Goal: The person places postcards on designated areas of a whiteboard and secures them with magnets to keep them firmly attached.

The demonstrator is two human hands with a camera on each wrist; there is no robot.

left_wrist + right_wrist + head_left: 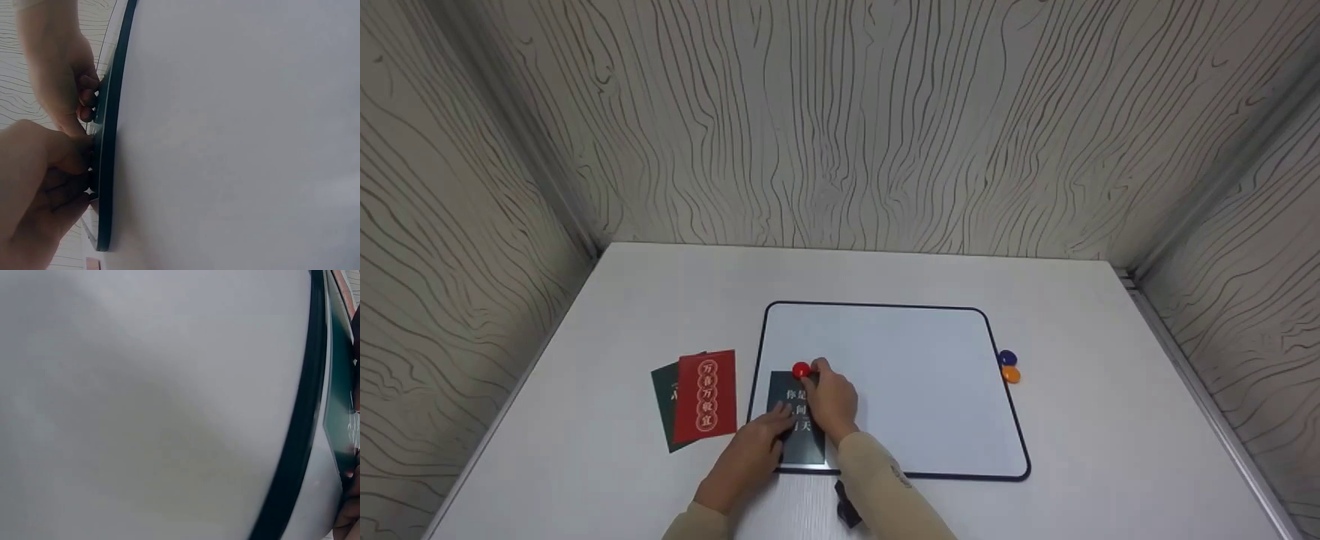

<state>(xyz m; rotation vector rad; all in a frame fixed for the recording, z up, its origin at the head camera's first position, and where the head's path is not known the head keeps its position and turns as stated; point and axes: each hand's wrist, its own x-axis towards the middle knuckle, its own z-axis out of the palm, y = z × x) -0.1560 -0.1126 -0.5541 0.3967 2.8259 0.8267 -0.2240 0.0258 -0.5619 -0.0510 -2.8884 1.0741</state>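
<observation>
A dark green card (806, 442) with white characters lies on the lower left part of a framed whiteboard (915, 390). At the card's top edge sits a round red magnet (801, 370). My right hand (834, 401) pinches this magnet from its right side with thumb and forefinger. My left hand (754, 446) rests on the card's left side, fingers extended over the characters and partly covering them. Both wrist views look low across the white surface, past the board's dark rim (109, 129); the right wrist view catches the green card (339, 394) at its right edge.
Left of the board, a red card (724, 397) with white characters overlaps another green card (664, 386). A blue magnet (1008, 358) and an orange magnet (1011, 374) sit against the board's right edge. A black object (847, 510) lies partly under the right sleeve.
</observation>
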